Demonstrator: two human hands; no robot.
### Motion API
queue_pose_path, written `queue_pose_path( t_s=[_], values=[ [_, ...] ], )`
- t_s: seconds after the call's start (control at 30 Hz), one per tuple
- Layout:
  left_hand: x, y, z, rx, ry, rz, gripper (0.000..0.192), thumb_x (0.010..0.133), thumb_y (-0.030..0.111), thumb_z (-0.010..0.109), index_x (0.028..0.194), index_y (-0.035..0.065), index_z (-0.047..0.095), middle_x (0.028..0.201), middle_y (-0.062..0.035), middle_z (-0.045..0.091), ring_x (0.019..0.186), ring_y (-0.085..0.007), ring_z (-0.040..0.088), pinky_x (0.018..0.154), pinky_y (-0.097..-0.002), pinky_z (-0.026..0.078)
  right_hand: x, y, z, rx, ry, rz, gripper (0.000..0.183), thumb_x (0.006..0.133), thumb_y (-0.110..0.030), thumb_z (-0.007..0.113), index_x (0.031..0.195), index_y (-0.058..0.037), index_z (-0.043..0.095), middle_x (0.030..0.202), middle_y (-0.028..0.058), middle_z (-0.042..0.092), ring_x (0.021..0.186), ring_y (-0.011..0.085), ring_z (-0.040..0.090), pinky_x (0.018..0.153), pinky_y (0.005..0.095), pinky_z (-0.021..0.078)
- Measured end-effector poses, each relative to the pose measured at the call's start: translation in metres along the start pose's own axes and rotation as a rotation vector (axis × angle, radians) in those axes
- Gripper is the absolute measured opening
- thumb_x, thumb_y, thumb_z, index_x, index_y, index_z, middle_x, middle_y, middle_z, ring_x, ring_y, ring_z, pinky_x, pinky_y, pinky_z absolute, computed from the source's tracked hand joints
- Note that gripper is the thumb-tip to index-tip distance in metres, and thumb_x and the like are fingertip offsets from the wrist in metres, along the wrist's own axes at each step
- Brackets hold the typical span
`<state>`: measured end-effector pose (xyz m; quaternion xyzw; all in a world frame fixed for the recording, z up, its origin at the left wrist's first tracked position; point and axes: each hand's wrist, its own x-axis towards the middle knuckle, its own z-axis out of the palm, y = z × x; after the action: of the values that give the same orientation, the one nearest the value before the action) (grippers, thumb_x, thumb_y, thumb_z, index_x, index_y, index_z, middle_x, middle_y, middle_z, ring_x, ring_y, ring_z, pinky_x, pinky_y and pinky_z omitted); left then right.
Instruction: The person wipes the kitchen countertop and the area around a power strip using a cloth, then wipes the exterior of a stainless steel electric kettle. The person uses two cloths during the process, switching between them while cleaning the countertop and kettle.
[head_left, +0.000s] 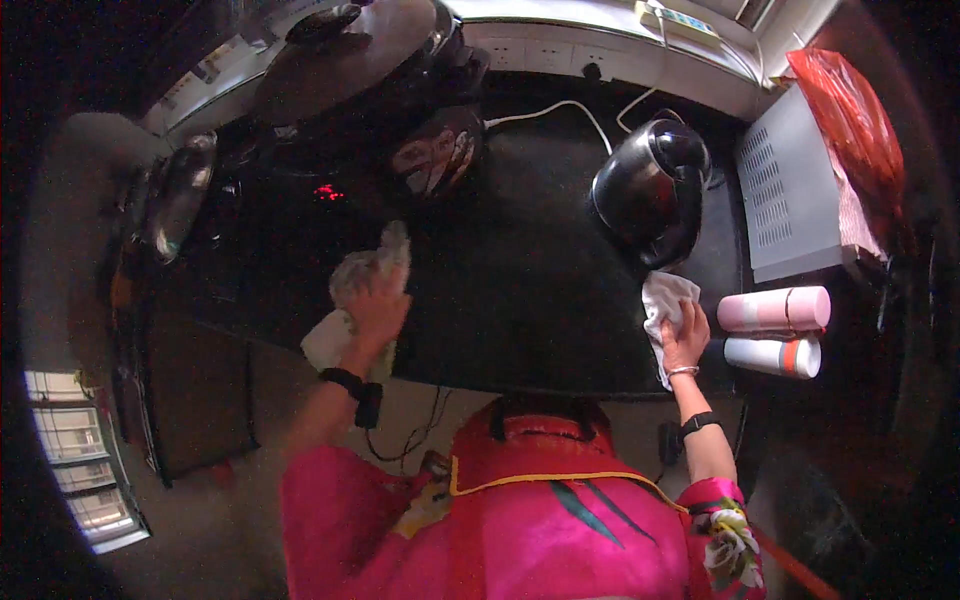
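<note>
My left hand (375, 304), slightly blurred, presses a crumpled pale cloth (352, 274) onto the dark countertop (510, 300). Part of that cloth hangs out below the palm, near the counter's front edge. On the right, a white cloth (670, 292) is bunched under the fingers of my right hand (686, 337). Just beyond it stands a black electric kettle (649, 195), its handle turned towards the right. To the right of my right hand, a pink bottle (772, 309) and a white bottle with an orange band (765, 356) appear side by side.
A grey vented metal appliance (787, 187) with a red plastic bag (855, 120) on top stands at the right. Dark cookware (345, 67) is at the back left, near a red lit display (328, 193). White cords (551, 106) run behind the kettle; a power strip (679, 21) lies above.
</note>
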<state>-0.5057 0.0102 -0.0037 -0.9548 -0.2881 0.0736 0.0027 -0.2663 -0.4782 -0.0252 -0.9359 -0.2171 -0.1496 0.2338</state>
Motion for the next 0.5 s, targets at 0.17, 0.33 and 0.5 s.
queue_pose_path(
  t_s=[0.17, 0.33, 0.5],
  values=[
    [-0.014, 0.106, -0.04, -0.089, -0.13, 0.196, 0.07, 0.076, 0.03, 0.057, 0.14, 0.0248, 0.03, 0.147, -0.0161, 0.017, 0.131, -0.0443, 0.02, 0.093, -0.0678, 0.024, -0.001, -0.004, -0.001, 0.005, -0.009, 0.018, 0.056, 0.077, -0.045, 0.059, 0.125, -0.0166, 0.048, 0.125, 0.0147, 0.047, 0.117, 0.0338, 0.042, 0.096, 0.0459, 0.0311],
    [-0.025, 0.182, -0.042, -0.172, -0.099, 0.44, 0.074, 0.069, 0.018, 0.06, 0.138, 0.0261, 0.034, 0.144, -0.0164, 0.024, 0.128, -0.0431, 0.025, 0.093, -0.0681, 0.024, 0.0, -0.005, -0.001, -0.016, 0.004, 0.01, 0.057, 0.075, -0.044, 0.06, 0.124, -0.0178, 0.047, 0.127, 0.0131, 0.046, 0.117, 0.0328, 0.041, 0.097, 0.0457, 0.0301],
    [-0.044, 0.224, -0.027, -0.232, 0.145, 0.685, 0.069, 0.064, 0.011, 0.064, 0.128, 0.0303, 0.047, 0.137, -0.0097, 0.039, 0.123, -0.0403, 0.036, 0.088, -0.0639, 0.034, 0.001, -0.003, -0.002, 0.025, -0.002, 0.0, 0.058, 0.076, -0.046, 0.059, 0.125, -0.019, 0.047, 0.126, 0.0134, 0.046, 0.118, 0.0326, 0.041, 0.097, 0.0459, 0.0293]
  ],
)
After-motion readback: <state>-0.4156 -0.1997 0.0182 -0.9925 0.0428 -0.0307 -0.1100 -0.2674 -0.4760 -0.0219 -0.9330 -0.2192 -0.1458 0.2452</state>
